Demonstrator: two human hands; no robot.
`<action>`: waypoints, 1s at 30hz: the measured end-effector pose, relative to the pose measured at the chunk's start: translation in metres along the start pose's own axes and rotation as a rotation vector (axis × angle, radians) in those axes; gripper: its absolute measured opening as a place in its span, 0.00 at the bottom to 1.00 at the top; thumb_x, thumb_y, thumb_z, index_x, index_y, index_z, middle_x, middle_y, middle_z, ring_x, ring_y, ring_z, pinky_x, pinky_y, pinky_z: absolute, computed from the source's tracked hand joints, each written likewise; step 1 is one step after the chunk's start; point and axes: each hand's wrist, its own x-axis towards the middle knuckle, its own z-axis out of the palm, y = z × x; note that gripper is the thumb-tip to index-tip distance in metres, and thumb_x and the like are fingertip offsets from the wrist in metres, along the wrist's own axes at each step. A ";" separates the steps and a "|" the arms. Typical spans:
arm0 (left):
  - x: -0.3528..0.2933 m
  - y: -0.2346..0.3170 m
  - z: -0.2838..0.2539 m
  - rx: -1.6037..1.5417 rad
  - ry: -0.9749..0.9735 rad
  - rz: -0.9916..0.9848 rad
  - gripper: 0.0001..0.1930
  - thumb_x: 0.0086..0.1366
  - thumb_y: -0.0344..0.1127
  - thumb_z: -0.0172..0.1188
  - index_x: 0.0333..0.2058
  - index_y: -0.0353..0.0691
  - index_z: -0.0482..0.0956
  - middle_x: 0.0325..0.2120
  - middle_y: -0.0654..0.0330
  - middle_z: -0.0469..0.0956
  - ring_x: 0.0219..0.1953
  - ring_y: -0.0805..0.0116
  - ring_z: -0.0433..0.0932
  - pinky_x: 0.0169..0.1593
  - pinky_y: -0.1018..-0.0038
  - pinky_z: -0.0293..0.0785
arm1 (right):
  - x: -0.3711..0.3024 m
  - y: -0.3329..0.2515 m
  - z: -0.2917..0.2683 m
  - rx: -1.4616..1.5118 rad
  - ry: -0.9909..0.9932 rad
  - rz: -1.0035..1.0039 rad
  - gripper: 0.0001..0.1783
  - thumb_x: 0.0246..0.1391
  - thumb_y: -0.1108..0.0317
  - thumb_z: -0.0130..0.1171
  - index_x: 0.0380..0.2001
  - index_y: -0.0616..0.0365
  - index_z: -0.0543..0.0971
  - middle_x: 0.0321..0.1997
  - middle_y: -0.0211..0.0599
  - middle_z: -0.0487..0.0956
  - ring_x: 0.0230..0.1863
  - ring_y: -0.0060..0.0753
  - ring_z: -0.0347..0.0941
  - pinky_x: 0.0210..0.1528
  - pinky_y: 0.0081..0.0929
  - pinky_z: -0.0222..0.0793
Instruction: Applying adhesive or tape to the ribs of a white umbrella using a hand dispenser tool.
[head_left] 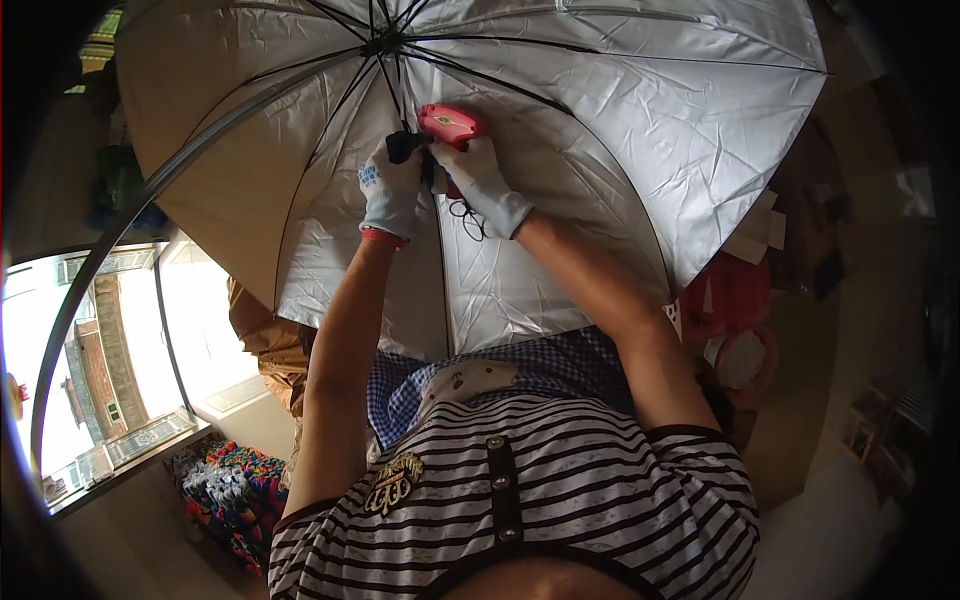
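A large open umbrella fills the upper middle, its silver inner side facing me. Black ribs spread from the hub at the top. My left hand, in a white work glove, is closed on a small black piece of fabric near a rib. My gloved right hand is wrapped round a red gun-shaped hand tool, its front end close to the black piece. A thin black cord loop hangs below my right hand. The fingertips and their contact point are partly hidden.
The grey umbrella shaft curves down the left. A bright window stands at far left, a heap of multicoloured yarn-like material below it. Brown fabric hangs nearby. Red containers are at right, and a blue checked cloth covers my lap.
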 end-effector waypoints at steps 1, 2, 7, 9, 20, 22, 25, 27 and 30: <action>0.001 -0.004 0.001 -0.005 -0.006 -0.059 0.12 0.57 0.37 0.61 0.36 0.36 0.82 0.24 0.57 0.81 0.27 0.69 0.80 0.33 0.72 0.74 | -0.003 0.002 0.005 0.054 0.033 -0.076 0.11 0.49 0.67 0.60 0.34 0.63 0.77 0.23 0.26 0.75 0.24 0.17 0.69 0.27 0.23 0.66; 0.002 -0.007 0.001 -0.011 -0.012 -0.119 0.11 0.57 0.37 0.61 0.36 0.36 0.82 0.23 0.57 0.81 0.26 0.69 0.79 0.33 0.72 0.74 | -0.007 0.002 0.009 0.108 0.066 -0.152 0.11 0.48 0.65 0.60 0.28 0.63 0.77 0.18 0.26 0.74 0.20 0.18 0.69 0.23 0.25 0.66; -0.001 0.008 -0.006 -0.105 -0.016 -0.164 0.12 0.55 0.38 0.60 0.33 0.36 0.84 0.19 0.52 0.80 0.21 0.63 0.79 0.28 0.69 0.73 | -0.006 0.005 0.001 0.125 -0.012 -0.111 0.10 0.48 0.64 0.59 0.25 0.62 0.78 0.18 0.28 0.75 0.20 0.19 0.71 0.22 0.26 0.68; -0.001 0.016 -0.006 -0.156 -0.013 -0.211 0.12 0.56 0.37 0.61 0.33 0.36 0.83 0.19 0.55 0.80 0.22 0.66 0.79 0.28 0.70 0.73 | 0.000 0.005 -0.003 0.206 -0.039 -0.086 0.10 0.50 0.65 0.59 0.28 0.62 0.78 0.21 0.30 0.76 0.23 0.20 0.73 0.25 0.26 0.69; 0.003 0.008 -0.003 -0.181 0.002 -0.194 0.10 0.59 0.35 0.60 0.32 0.34 0.83 0.17 0.61 0.78 0.17 0.73 0.75 0.22 0.74 0.69 | 0.039 0.017 -0.039 0.819 -0.586 0.301 0.15 0.61 0.65 0.52 0.49 0.60 0.75 0.45 0.32 0.80 0.45 0.23 0.76 0.50 0.23 0.71; 0.009 -0.037 -0.002 -0.057 0.090 -0.095 0.10 0.60 0.34 0.60 0.33 0.34 0.83 0.16 0.62 0.77 0.16 0.74 0.74 0.21 0.75 0.68 | 0.037 0.003 -0.034 0.907 -0.684 0.373 0.15 0.63 0.65 0.50 0.49 0.60 0.74 0.47 0.32 0.79 0.46 0.22 0.75 0.52 0.22 0.69; 0.006 -0.016 0.000 -0.097 0.063 -0.127 0.09 0.60 0.34 0.59 0.33 0.34 0.83 0.16 0.61 0.77 0.16 0.74 0.74 0.21 0.75 0.68 | 0.033 -0.002 -0.048 0.850 -0.669 0.399 0.15 0.64 0.65 0.48 0.49 0.60 0.74 0.47 0.31 0.79 0.47 0.21 0.75 0.53 0.22 0.68; 0.000 0.020 -0.009 -0.272 -0.037 -0.290 0.09 0.60 0.32 0.57 0.34 0.34 0.83 0.16 0.60 0.77 0.17 0.73 0.74 0.23 0.73 0.69 | 0.030 -0.006 -0.054 0.652 -0.589 0.371 0.14 0.64 0.66 0.47 0.49 0.59 0.74 0.47 0.30 0.79 0.47 0.19 0.75 0.54 0.20 0.68; -0.001 0.017 -0.010 -0.281 -0.018 -0.239 0.09 0.60 0.32 0.57 0.34 0.34 0.82 0.16 0.61 0.76 0.17 0.74 0.73 0.22 0.74 0.68 | 0.030 -0.008 -0.049 0.609 -0.646 0.224 0.17 0.61 0.66 0.52 0.51 0.59 0.73 0.48 0.31 0.78 0.48 0.22 0.73 0.53 0.20 0.66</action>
